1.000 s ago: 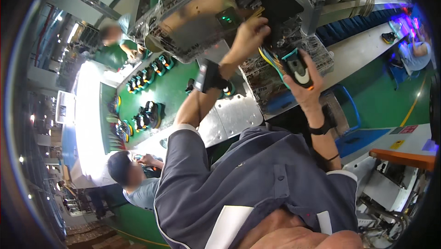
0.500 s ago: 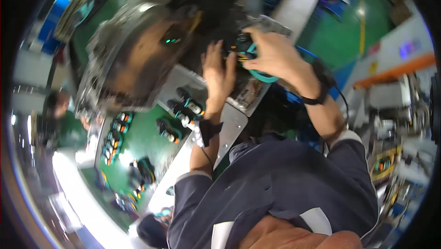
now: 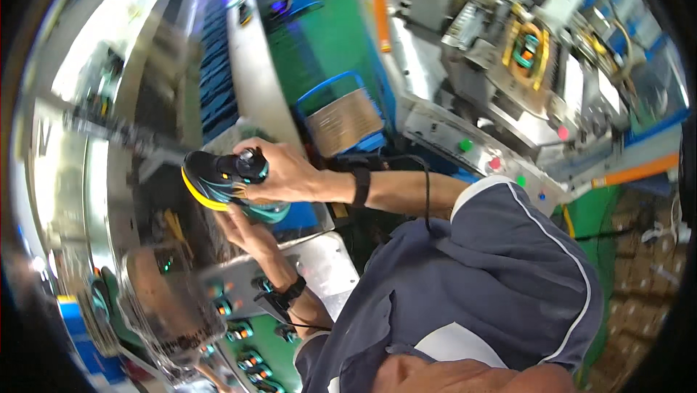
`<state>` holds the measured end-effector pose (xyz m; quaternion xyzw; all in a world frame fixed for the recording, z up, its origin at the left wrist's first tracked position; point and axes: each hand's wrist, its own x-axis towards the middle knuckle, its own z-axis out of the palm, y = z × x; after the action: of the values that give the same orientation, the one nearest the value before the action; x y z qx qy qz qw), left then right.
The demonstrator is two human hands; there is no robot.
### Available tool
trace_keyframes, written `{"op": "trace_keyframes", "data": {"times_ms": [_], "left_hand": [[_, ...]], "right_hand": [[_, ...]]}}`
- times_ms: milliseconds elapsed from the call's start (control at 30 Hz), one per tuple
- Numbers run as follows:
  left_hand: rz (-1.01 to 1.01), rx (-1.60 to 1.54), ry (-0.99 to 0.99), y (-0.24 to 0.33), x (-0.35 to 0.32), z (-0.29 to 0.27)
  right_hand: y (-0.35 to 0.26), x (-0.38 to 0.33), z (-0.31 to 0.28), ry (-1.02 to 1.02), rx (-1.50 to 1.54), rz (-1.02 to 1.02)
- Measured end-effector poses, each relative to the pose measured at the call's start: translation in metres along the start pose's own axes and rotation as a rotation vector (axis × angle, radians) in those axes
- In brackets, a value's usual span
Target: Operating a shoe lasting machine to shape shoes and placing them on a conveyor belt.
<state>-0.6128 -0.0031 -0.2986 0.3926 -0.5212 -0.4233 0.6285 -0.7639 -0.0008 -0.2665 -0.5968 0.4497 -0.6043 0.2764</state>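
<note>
Right hand [image 3: 279, 173] clasps black sneaker [image 3: 212, 175]; left hand [image 3: 253, 237] touches it, grip unclear. Not set down; other sneakers [image 3: 250, 359] on green table [image 3: 263, 336].

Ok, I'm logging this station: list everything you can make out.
Held shoe: one, black-yellow-teal, left of centre
Other shoes: several, teal-black-orange, lower left
Wrapped machine: one, grey-brown, lower left
Metal plate: one, silver, lower centre
Cart: one, blue-brown, upper centre
Large machine: one, grey, upper right
Buttons: several, green, red, blue, its front
Wristbands: two, black, both wrists
Shirt: one, dark grey, lower centre
Left grip: one, bare, touching held shoe
Right grip: one, bare, holding held shoe
</note>
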Motion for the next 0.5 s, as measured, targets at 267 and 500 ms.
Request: {"op": "trace_keyframes", "data": {"times_ms": [267, 500], "left_hand": [[-0.334, -0.139, -0.650, 0.004, -0.099, 0.250], [-0.602, -0.238, -1.196, -0.018, -0.179, 0.479]], "right_hand": [[-0.008, -0.128, -0.259, 0.446, -0.179, 0.114], [-0.045, -0.244, -0.435, 1.099, -0.179, 0.325]]}}
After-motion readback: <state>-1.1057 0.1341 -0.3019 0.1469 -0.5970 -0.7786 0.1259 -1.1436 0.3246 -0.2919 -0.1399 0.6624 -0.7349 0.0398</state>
